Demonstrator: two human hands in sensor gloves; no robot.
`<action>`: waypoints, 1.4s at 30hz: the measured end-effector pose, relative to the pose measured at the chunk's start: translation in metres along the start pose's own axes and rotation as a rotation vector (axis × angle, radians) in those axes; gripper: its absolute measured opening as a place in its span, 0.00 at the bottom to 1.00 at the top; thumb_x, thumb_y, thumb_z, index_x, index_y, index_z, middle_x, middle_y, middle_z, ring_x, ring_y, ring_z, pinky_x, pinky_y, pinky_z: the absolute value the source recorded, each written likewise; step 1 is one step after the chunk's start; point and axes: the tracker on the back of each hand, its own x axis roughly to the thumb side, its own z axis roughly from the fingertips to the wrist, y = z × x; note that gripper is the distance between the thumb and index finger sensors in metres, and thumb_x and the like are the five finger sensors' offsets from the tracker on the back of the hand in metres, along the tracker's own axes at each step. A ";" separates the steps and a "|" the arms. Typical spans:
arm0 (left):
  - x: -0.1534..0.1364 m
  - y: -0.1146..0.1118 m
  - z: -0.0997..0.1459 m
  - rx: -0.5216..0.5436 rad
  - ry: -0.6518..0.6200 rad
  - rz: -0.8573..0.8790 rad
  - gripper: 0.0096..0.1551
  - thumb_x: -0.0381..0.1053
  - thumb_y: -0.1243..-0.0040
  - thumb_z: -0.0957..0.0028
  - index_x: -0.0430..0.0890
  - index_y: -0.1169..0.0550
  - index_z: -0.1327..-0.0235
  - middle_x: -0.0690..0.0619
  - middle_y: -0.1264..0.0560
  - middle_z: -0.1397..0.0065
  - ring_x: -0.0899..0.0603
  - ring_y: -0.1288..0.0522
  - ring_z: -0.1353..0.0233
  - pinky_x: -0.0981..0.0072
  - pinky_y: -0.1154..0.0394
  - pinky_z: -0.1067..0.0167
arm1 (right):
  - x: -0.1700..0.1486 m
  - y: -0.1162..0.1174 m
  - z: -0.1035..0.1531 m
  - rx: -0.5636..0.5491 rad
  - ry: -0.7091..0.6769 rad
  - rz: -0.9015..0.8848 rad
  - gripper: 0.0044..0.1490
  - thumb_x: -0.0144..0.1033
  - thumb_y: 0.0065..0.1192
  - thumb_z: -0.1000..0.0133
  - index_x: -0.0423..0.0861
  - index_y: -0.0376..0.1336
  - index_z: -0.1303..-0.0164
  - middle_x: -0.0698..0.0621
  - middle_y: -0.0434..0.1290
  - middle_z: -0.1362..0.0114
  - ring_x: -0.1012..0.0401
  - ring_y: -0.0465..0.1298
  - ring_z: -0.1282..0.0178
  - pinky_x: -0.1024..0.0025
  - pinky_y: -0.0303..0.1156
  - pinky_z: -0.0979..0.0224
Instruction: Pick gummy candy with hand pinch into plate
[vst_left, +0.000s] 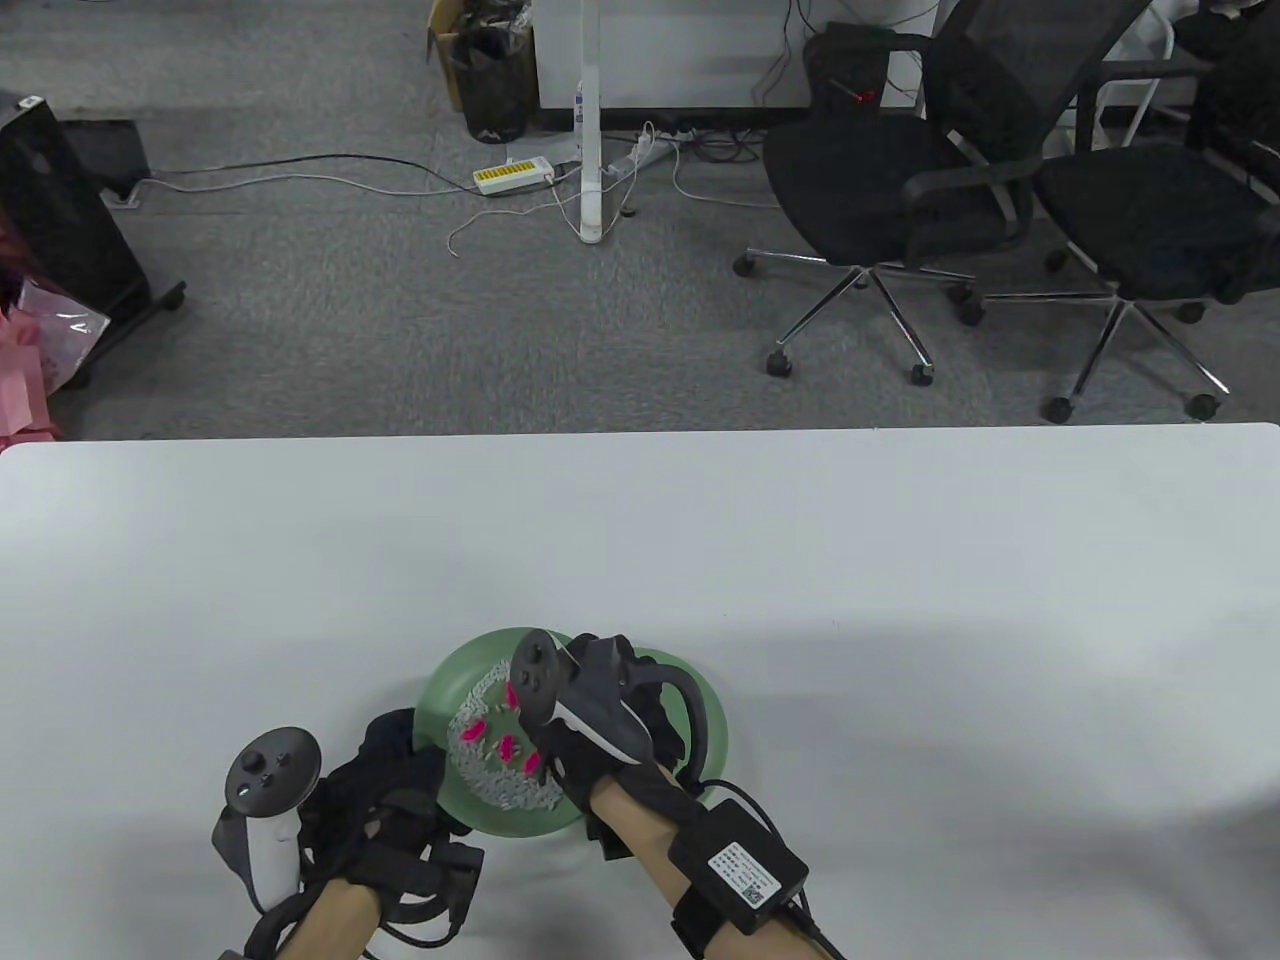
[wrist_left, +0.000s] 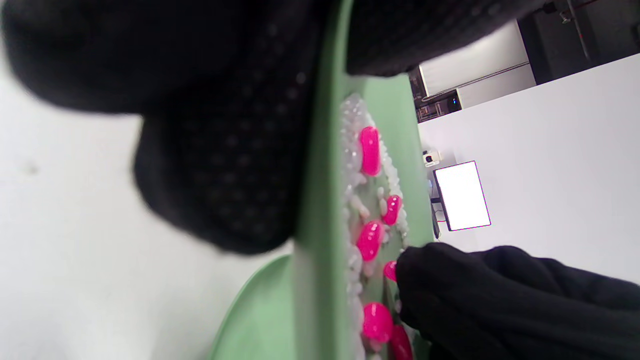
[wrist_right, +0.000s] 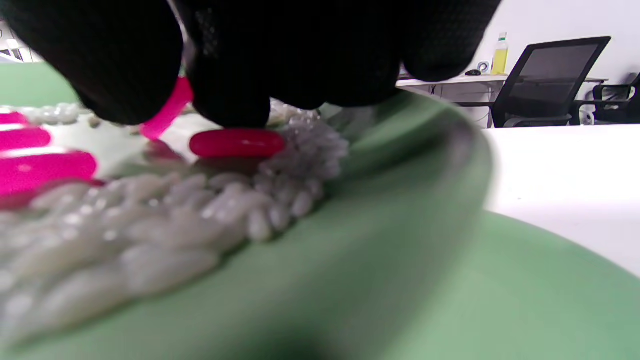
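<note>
Glossy pink oval gummy candies (vst_left: 508, 743) lie on white rice-like grains (vst_left: 500, 785) in the round green plate (vst_left: 450, 680), near the white table's (vst_left: 900, 600) front edge. Right hand (vst_left: 600, 730) fingertips (wrist_right: 230, 107) press one candy — grip unclear. Left hand (vst_left: 385, 800) holds the plate's left rim.

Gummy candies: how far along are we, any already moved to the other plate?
None visibly moved: the pink gummy candies lie among white grains in the near green plate; the second green plate, mostly hidden by the right hand, shows no candy. In hand: the right fingertips press down on one red-pink candy, not lifted. The left hand grips the plate's rim. The transfers all remain.
</note>
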 end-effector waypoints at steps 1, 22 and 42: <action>0.000 0.000 0.000 0.000 0.001 -0.002 0.33 0.47 0.36 0.56 0.44 0.28 0.34 0.48 0.16 0.43 0.42 0.08 0.75 0.63 0.12 0.77 | -0.001 0.001 0.000 0.000 0.000 -0.013 0.26 0.54 0.72 0.58 0.53 0.77 0.56 0.57 0.75 0.38 0.55 0.74 0.40 0.50 0.68 0.29; -0.011 0.011 -0.010 0.034 0.046 0.029 0.33 0.46 0.36 0.56 0.44 0.27 0.34 0.49 0.15 0.44 0.42 0.08 0.75 0.62 0.12 0.77 | -0.075 -0.026 -0.007 -0.071 0.139 -0.273 0.25 0.53 0.73 0.59 0.51 0.78 0.57 0.56 0.75 0.39 0.54 0.74 0.40 0.49 0.68 0.30; -0.015 0.020 -0.016 0.055 0.041 0.027 0.33 0.47 0.36 0.56 0.44 0.27 0.34 0.49 0.15 0.44 0.42 0.08 0.75 0.62 0.12 0.77 | -0.095 0.047 -0.011 0.076 0.158 0.025 0.25 0.53 0.73 0.59 0.52 0.79 0.57 0.56 0.76 0.40 0.54 0.75 0.42 0.50 0.69 0.31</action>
